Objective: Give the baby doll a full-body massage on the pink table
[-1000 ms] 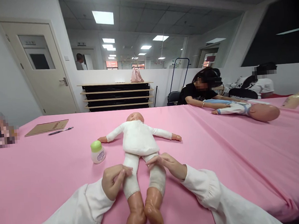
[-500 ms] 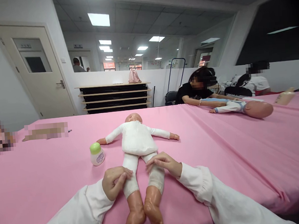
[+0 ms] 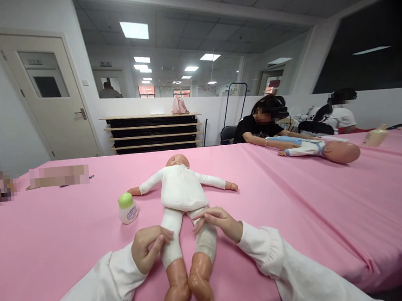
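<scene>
head view: both hands [image 3: 147, 248], unclenched and loosely curved, lie over a white-clad doll [image 3: 183, 186] at its legs.

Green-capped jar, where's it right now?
Head view, left of centre: the green-capped jar stands on the pink cloth, near the doll's outstretched arm, beyond the left hand.

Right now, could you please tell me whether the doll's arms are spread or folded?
Spread: the doll has both arms stretched out to either side.
</scene>
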The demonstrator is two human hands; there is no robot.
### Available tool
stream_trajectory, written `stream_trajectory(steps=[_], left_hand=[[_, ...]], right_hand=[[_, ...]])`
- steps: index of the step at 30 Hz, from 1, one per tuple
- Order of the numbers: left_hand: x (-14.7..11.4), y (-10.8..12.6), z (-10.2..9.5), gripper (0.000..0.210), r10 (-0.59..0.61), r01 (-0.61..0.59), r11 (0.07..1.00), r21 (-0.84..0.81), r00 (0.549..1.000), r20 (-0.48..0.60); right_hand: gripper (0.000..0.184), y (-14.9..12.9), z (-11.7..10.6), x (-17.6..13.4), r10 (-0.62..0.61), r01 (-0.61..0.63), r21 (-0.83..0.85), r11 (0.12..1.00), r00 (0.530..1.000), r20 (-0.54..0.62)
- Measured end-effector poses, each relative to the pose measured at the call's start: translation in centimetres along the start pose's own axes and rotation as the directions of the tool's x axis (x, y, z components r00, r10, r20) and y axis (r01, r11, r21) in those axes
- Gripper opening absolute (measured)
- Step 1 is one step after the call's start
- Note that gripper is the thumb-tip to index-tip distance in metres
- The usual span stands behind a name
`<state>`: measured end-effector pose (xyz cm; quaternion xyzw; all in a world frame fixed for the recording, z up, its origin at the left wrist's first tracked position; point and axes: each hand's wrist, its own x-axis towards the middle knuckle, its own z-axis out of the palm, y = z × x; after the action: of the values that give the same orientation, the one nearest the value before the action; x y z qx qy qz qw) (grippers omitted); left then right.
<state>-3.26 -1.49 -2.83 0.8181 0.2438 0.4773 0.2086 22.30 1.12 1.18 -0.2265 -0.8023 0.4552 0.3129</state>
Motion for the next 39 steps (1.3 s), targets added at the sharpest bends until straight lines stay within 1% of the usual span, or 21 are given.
stream_trajectory(steps=[1, 2, 4, 6, 9, 11, 13, 15, 16, 18, 20, 21, 23, 26, 29, 30, 32, 34, 36, 38, 39], left_hand=[[0.1, -0.2, 0.1, 0.036, -0.031, 0.032, 0.999, 0.044, 0.999, -0.015], [0.2, -0.5, 0.2, 0.035, -0.073, 0.074, 0.992, 0.101, 0.997, -0.016], [0.4, -1.1, 0.7, 0.039, -0.168, 0.161, 0.966, 0.202, 0.986, 0.016], [0.5, -1.3, 1.0, 0.042, -0.236, 0.205, 0.943, 0.262, 0.967, 0.093], [0.6, -0.8, 1.0, 0.04, -0.208, 0.156, 0.957, 0.245, 0.957, 0.204], [0.6, -0.1, 0.7, 0.038, -0.138, 0.1, 0.983, 0.153, 0.957, 0.257], [0.6, 0.5, 0.2, 0.036, -0.104, 0.105, 0.994, 0.012, 0.951, 0.291], [0.7, 0.7, -0.3, 0.039, -0.13, 0.177, 0.974, -0.139, 0.947, 0.294], [0.7, 0.6, -0.4, 0.041, -0.155, 0.215, 0.955, -0.206, 0.95, 0.271], [0.8, 0.2, -0.5, 0.044, -0.222, 0.267, 0.921, -0.284, 0.958, 0.181], [0.9, -0.4, -0.2, 0.043, -0.289, 0.3, 0.916, -0.266, 0.954, 0.081], [1.0, -0.7, 0.0, 0.042, -0.317, 0.321, 0.92, -0.226, 0.947, 0.055], [1.1, -1.1, 0.3, 0.044, -0.343, 0.349, 0.928, -0.13, 0.937, 0.069], [1.2, -0.9, 0.5, 0.047, -0.304, 0.314, 0.949, -0.015, 0.929, 0.213], [1.3, 0.0, -0.1, 0.046, -0.19, 0.228, 0.972, -0.047, 0.893, 0.408], [1.4, 0.3, -0.3, 0.047, -0.154, 0.214, 0.973, -0.087, 0.881, 0.447], [1.4, 0.8, -0.6, 0.048, -0.127, 0.229, 0.959, -0.168, 0.875, 0.468], [1.4, 0.9, -0.7, 0.052, -0.19, 0.313, 0.911, -0.268, 0.896, 0.402], [1.5, 0.8, -0.4, 0.056, -0.311, 0.408, 0.812, -0.417, 0.908, 0.283], [1.6, 0.4, -0.1, 0.057, -0.439, 0.457, 0.693, -0.558, 0.881, 0.176], [1.6, 0.2, 0.0, 0.057, -0.491, 0.466, 0.648, -0.603, 0.861, 0.137]], right_hand=[[0.051, 0.2, 0.0, 0.1, -0.016, 0.009, -0.109, 0.994, 0.998, -0.058], [0.048, 0.4, 0.0, 0.1, -0.043, 0.024, -0.248, 0.968, 0.997, -0.071], [0.044, 0.7, 0.0, 0.2, -0.08, 0.088, -0.497, 0.863, 0.996, 0.037], [0.044, 0.7, 0.1, 0.1, -0.069, 0.181, -0.606, 0.775, 0.977, 0.203], [0.045, 0.2, 0.2, 0.0, -0.077, 0.291, -0.583, 0.759, 0.929, 0.363], [0.048, -0.3, 0.3, -0.1, -0.105, 0.315, -0.502, 0.805, 0.91, 0.402], [0.05, -0.7, 0.4, -0.3, -0.129, 0.301, -0.384, 0.873, 0.901, 0.414], [0.05, -0.8, 0.4, -0.3, -0.13, 0.23, -0.237, 0.944, 0.918, 0.375], [0.05, -0.7, 0.4, -0.3, -0.114, 0.175, -0.17, 0.97, 0.941, 0.318], [0.046, -0.4, 0.2, -0.3, -0.059, 0.073, -0.093, 0.993, 0.989, 0.137], [0.04, 0.1, 0.1, -0.1, -0.046, 0.042, -0.146, 0.988, 0.999, -0.024], [0.038, 0.3, 0.0, 0.0, -0.063, 0.052, -0.22, 0.974, 0.997, -0.047], [0.04, 0.7, -0.1, 0.1, -0.102, 0.107, -0.386, 0.916, 0.994, 0.033], [0.043, 1.0, -0.3, 0.2, -0.1, 0.215, -0.502, 0.838, 0.964, 0.247], [0.038, 0.5, -0.7, 0.1, -0.096, 0.266, -0.435, 0.86, 0.923, 0.373], [0.037, 0.2, -0.9, 0.1, -0.087, 0.256, -0.394, 0.883, 0.913, 0.399], [0.036, -0.8, -1.5, 0.0, -0.048, 0.194, -0.296, 0.935, 0.898, 0.437], [0.039, -1.7, -2.2, -0.3, 0.018, 0.079, -0.182, 0.98, 0.879, 0.477], [0.048, -2.0, -2.9, -0.6, 0.083, -0.082, -0.025, 0.996, 0.849, 0.521], [0.059, -1.5, -3.5, -0.8, 0.115, -0.232, 0.167, 0.958, 0.848, 0.518], [0.06, -1.0, -3.8, -0.8, 0.125, -0.273, 0.261, 0.926, 0.874, 0.47]])
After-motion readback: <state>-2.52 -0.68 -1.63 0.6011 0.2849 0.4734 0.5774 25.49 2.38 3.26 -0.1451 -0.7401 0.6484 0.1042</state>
